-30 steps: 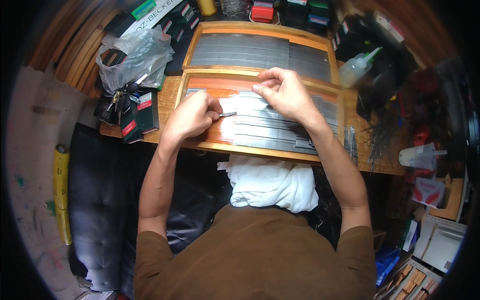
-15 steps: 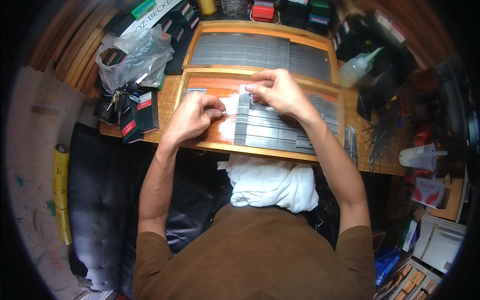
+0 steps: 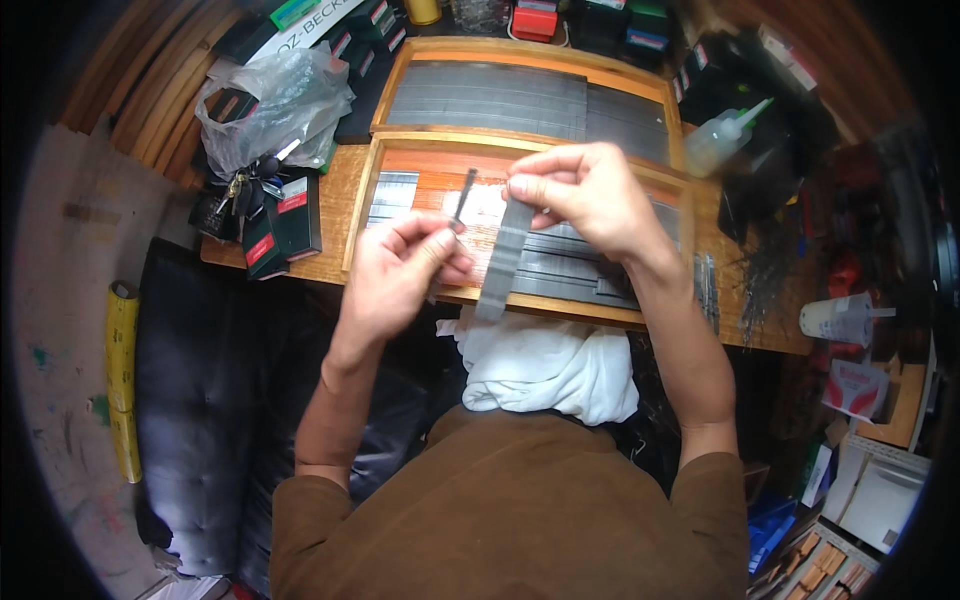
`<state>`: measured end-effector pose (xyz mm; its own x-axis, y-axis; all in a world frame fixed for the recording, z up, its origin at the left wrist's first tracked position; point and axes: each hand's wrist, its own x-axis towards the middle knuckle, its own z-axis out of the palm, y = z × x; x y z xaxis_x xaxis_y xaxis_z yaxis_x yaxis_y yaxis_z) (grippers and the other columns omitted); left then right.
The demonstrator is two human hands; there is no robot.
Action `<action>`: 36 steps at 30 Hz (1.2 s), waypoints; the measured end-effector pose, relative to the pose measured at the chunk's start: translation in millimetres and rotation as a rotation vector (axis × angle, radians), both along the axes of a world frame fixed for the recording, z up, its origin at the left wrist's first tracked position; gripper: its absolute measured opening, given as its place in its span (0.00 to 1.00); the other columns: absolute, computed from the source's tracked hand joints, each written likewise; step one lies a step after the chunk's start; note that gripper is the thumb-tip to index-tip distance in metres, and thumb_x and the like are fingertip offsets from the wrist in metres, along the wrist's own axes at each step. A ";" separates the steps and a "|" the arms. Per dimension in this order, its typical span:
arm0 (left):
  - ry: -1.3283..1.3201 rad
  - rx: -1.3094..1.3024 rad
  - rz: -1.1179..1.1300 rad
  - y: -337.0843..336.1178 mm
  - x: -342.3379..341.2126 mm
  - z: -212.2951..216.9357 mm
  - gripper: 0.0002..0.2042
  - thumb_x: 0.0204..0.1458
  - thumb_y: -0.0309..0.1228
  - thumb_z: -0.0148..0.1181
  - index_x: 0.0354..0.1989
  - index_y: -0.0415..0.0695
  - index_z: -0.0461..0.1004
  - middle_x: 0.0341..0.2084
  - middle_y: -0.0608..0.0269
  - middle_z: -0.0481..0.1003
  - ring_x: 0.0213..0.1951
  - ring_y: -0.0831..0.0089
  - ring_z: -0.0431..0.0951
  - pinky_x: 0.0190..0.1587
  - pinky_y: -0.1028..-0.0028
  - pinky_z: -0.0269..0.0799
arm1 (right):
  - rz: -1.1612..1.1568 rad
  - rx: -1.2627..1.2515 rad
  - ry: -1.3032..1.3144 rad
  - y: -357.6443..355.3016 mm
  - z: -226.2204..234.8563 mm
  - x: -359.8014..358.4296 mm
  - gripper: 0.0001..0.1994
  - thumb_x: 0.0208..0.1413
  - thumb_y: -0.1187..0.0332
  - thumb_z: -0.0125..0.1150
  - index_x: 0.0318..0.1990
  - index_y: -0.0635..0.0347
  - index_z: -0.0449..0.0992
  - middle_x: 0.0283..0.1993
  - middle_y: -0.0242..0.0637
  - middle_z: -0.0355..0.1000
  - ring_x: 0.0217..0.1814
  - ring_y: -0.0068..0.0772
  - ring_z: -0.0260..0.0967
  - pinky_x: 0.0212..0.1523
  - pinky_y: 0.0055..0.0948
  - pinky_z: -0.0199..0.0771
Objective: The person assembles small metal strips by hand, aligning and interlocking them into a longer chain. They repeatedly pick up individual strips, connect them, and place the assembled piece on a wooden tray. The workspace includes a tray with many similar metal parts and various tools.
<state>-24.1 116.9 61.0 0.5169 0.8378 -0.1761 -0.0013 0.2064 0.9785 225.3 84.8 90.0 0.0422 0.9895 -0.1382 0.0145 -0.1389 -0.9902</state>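
Note:
My left hand (image 3: 392, 278) pinches a thin dark metal piece (image 3: 466, 193), which stands up from the fingertips. In my right hand (image 3: 592, 198), thumb and fingers grip the upper end of a long grey banded metal strip (image 3: 506, 255). Blurred by motion, that strip hangs tilted across the near edge of a shallow wooden tray (image 3: 362, 205). The tray has an orange-red bottom, partly bare under my hands. Rows of grey metal pieces (image 3: 570, 262) lie on its right side, and a small bright group (image 3: 393, 196) lies at its left.
A second wooden tray (image 3: 530, 47) with grey metal rows adjoins behind. Dark boxes (image 3: 298, 220), keys (image 3: 250, 185) and a plastic bag (image 3: 285, 105) crowd the left. At right are a squeeze bottle (image 3: 715, 143), loose dark pieces (image 3: 763, 280) and a cup (image 3: 838, 315). A white cloth (image 3: 550, 370) lies below.
My right hand has lifted the banded strip out of the tray and tilted it. My left hand has turned and moved slightly right and down, raising the thin metal piece upright.

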 end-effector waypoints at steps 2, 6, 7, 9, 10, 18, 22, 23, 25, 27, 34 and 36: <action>-0.071 -0.132 -0.008 -27.9 9.5 3.1 0.08 0.67 0.25 0.61 0.48 0.33 0.79 0.34 0.59 0.83 0.32 0.75 0.83 0.39 0.74 0.84 | 0.010 -0.058 0.030 -20.2 8.3 -7.3 0.13 0.61 0.72 0.73 0.49 0.71 0.85 0.40 0.44 0.85 0.36 0.24 0.82 0.35 0.22 0.85; -0.124 -0.289 -0.116 -66.3 8.2 -8.0 0.09 0.67 0.24 0.62 0.52 0.33 0.79 0.37 0.63 0.83 0.35 0.81 0.81 0.39 0.80 0.79 | -0.014 -0.104 0.065 -55.8 2.0 -13.0 0.12 0.62 0.74 0.72 0.50 0.72 0.84 0.38 0.43 0.85 0.35 0.22 0.81 0.33 0.20 0.83; -0.145 -0.313 -0.128 -73.6 9.2 -10.7 0.10 0.67 0.23 0.62 0.53 0.32 0.78 0.39 0.60 0.84 0.38 0.79 0.83 0.42 0.78 0.80 | -0.045 -0.146 0.070 -64.2 2.7 -15.9 0.12 0.62 0.74 0.72 0.50 0.72 0.84 0.38 0.42 0.85 0.34 0.21 0.81 0.32 0.19 0.83; -0.184 -0.358 -0.156 -85.2 14.2 -13.1 0.11 0.67 0.21 0.61 0.54 0.30 0.77 0.43 0.54 0.85 0.43 0.74 0.86 0.48 0.74 0.83 | -0.087 -0.121 0.076 -80.7 -3.6 -19.1 0.12 0.61 0.75 0.72 0.50 0.72 0.84 0.38 0.42 0.85 0.35 0.21 0.82 0.34 0.19 0.83; -0.194 -0.365 -0.225 -87.3 15.0 -12.7 0.12 0.67 0.22 0.61 0.55 0.29 0.76 0.44 0.53 0.85 0.45 0.71 0.86 0.50 0.72 0.84 | -0.115 -0.106 0.091 -88.8 -7.8 -21.0 0.12 0.61 0.76 0.72 0.50 0.72 0.84 0.39 0.42 0.85 0.36 0.22 0.82 0.35 0.20 0.84; -0.061 -0.561 -0.465 -113.9 29.0 -38.2 0.11 0.65 0.21 0.63 0.53 0.31 0.78 0.40 0.51 0.86 0.43 0.68 0.87 0.48 0.71 0.85 | -0.211 -0.046 -0.080 -159.9 -37.5 -32.6 0.18 0.61 0.77 0.71 0.57 0.72 0.77 0.49 0.47 0.83 0.49 0.30 0.83 0.51 0.24 0.84; -0.060 -0.744 -0.423 -127.0 36.1 -51.4 0.10 0.64 0.20 0.64 0.52 0.32 0.79 0.41 0.51 0.86 0.43 0.67 0.88 0.48 0.70 0.85 | -0.294 -0.009 -0.362 -229.0 -58.3 -34.8 0.24 0.54 0.63 0.81 0.49 0.65 0.74 0.44 0.46 0.81 0.43 0.43 0.83 0.42 0.36 0.85; -0.057 -0.786 -0.400 -129.8 38.3 -57.9 0.10 0.63 0.21 0.65 0.51 0.33 0.79 0.40 0.52 0.86 0.43 0.67 0.88 0.48 0.69 0.85 | -0.159 -0.052 -0.337 -245.3 -57.4 -32.9 0.20 0.54 0.66 0.81 0.45 0.65 0.74 0.41 0.42 0.80 0.40 0.37 0.82 0.40 0.33 0.84; -0.030 -0.858 -0.389 -134.4 44.7 -66.2 0.10 0.63 0.21 0.66 0.50 0.35 0.79 0.40 0.53 0.86 0.43 0.66 0.88 0.47 0.68 0.86 | -0.040 -0.124 -0.102 -273.7 -71.4 -40.2 0.14 0.57 0.74 0.77 0.44 0.67 0.76 0.40 0.39 0.81 0.39 0.31 0.83 0.39 0.28 0.85; -0.015 -0.857 -0.409 -138.4 53.6 -71.7 0.09 0.63 0.21 0.66 0.50 0.36 0.79 0.40 0.53 0.86 0.43 0.66 0.88 0.47 0.68 0.86 | -0.058 -0.079 -0.005 -292.1 -95.3 -51.4 0.11 0.57 0.77 0.75 0.45 0.68 0.80 0.41 0.38 0.83 0.41 0.29 0.84 0.41 0.27 0.85; 0.032 -0.813 -0.430 -131.0 71.6 -89.7 0.09 0.64 0.24 0.65 0.51 0.37 0.80 0.40 0.54 0.86 0.42 0.68 0.87 0.45 0.69 0.86 | -0.305 0.004 0.033 -286.4 -133.2 -76.1 0.09 0.57 0.80 0.74 0.45 0.68 0.86 0.45 0.43 0.86 0.46 0.29 0.85 0.48 0.26 0.86; 0.055 -0.771 -0.443 -121.8 75.1 -88.7 0.09 0.65 0.27 0.65 0.50 0.38 0.80 0.40 0.55 0.86 0.41 0.70 0.87 0.42 0.72 0.85 | -0.285 0.054 -0.034 -282.4 -134.7 -75.5 0.09 0.57 0.80 0.74 0.45 0.68 0.86 0.44 0.43 0.86 0.45 0.29 0.85 0.48 0.26 0.86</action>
<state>51.0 -4.9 -27.8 0.7397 0.2016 -0.6420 0.2776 0.7777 0.5640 149.9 -197.5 -44.7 0.3230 0.9431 -0.0794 0.0156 -0.0892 -0.9959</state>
